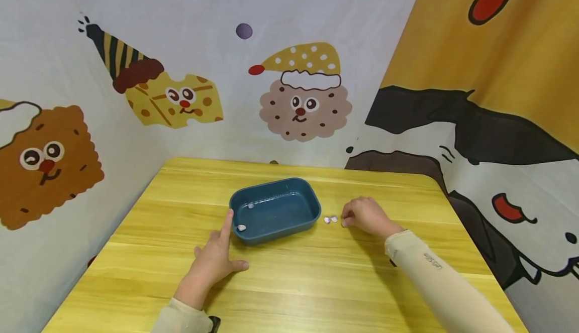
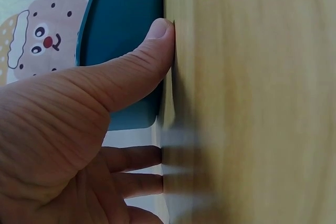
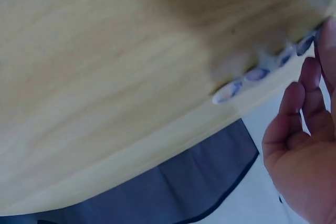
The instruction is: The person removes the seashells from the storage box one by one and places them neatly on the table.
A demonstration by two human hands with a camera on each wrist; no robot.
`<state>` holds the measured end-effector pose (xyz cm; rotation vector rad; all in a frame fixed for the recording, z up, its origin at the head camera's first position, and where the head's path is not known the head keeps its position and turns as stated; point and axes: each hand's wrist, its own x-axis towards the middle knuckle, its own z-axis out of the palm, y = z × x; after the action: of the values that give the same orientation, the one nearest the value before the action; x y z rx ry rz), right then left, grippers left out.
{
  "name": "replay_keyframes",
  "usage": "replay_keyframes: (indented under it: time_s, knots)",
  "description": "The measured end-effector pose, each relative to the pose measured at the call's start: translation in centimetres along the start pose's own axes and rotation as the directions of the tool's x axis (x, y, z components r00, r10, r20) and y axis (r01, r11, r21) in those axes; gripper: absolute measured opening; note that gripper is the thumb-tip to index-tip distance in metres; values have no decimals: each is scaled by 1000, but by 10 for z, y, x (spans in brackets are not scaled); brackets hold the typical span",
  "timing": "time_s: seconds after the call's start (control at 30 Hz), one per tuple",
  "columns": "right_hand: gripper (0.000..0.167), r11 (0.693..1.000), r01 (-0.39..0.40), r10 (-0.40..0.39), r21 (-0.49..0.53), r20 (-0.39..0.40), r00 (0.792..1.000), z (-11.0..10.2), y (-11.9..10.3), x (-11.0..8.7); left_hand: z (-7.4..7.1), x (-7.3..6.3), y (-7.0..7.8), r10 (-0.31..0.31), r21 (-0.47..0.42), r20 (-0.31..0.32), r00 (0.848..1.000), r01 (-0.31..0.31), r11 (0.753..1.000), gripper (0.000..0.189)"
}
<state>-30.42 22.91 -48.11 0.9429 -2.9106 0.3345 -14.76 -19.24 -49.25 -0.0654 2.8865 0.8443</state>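
A dark blue rectangular tray [image 1: 276, 234] stands on the wooden table, two small pale shells inside it: one shell [image 1: 242, 228] by the near left corner, another shell [image 1: 251, 206] at the left wall. My left hand [image 1: 211, 260] rests beside the tray, index finger straight against its left end; in the left wrist view the thumb [image 2: 131, 72] is extended too. Right of the tray lie a shell [image 1: 327, 219] and a second shell [image 1: 334, 218]. There, my right hand [image 1: 368, 216] pinches at a purplish shell [image 3: 306, 44], partly hidden by the fingertips. The right wrist view shows several shells in a row.
The yellow wood-grain table [image 1: 294, 293] ends at a back edge just behind the tray. A white curtain [image 1: 194, 31] printed with cartoon food hangs behind it, and a patterned curtain [image 1: 520, 137] hangs along the right side.
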Motion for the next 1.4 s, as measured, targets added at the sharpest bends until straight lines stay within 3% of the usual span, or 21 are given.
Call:
replay_keyframes:
  time_s: [0.13,0.23,0.3,0.4,0.5,0.6,0.73,0.9,1.07,1.4]
  knots:
    - [16,998,-45,44,-38,-45,998,7,2,2,-1,0,1,8,13,-6,1000,-8,1000,147]
    - [16,992,-124,124,21,-2,992,3,3,2,-1,0,1,8,17,-4,1000,-8,1000,147]
    - [23,969,-222,219,113,38,975,-6,5,1,-2,0,1,11,19,-1,1000,-11,1000,147]
    - [39,904,-355,350,239,63,935,-26,10,-4,-2,0,2,13,18,-2,1000,-13,1000,147]
    - [47,887,-373,374,273,49,926,-42,13,-14,-2,0,1,9,18,-2,1000,-9,1000,147]
    - [43,930,-301,299,209,42,953,-43,4,-27,-2,-1,1,8,19,2,1000,-8,1000,147]
    - [33,994,-78,76,77,28,997,-26,-24,-42,-3,-2,0,12,23,1,1000,-12,1000,147]
    - [34,992,127,-127,-6,46,991,0,-56,-46,-2,-1,-1,12,25,-3,1000,-11,1000,147]
    - [36,981,194,-192,-12,83,978,12,-66,-44,-2,-2,0,9,9,5,1000,-9,1000,146]
    - [40,986,167,-167,17,67,984,12,-65,-41,0,-1,-1,16,16,-1,1000,-16,1000,147]
